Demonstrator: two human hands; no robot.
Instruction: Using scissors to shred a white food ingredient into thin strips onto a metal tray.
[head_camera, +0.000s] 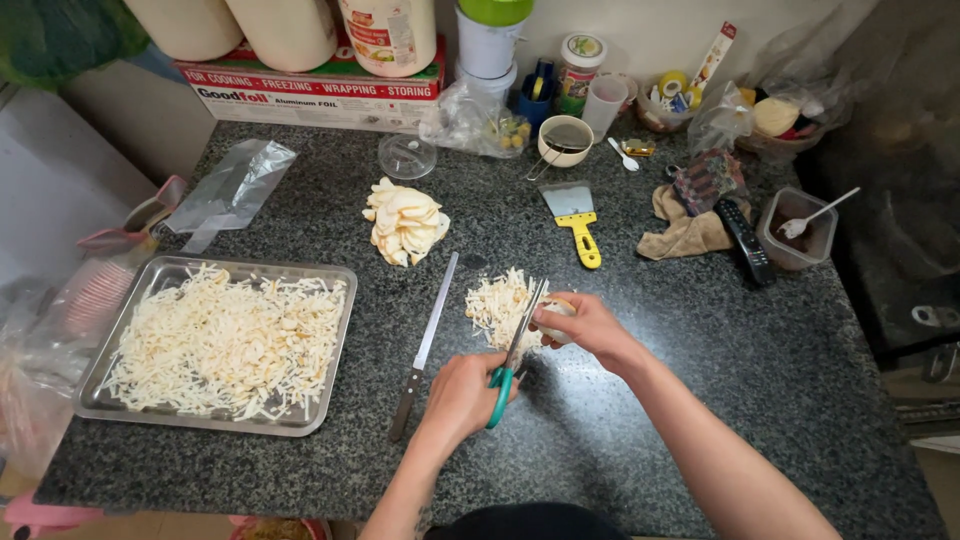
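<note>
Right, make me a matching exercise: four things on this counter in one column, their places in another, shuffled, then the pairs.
Things:
1. scissors
2. tray
3. knife
4. scraper

Places:
A. lying bare on the counter between tray and shred pile
B. at the left, full of pale shreds
C. in the left hand, blades at a pale piece
D. near the back, beside a brown cloth, yellow handle toward the person

Pairs: 1-C, 2-B, 3-A, 4-D
</note>
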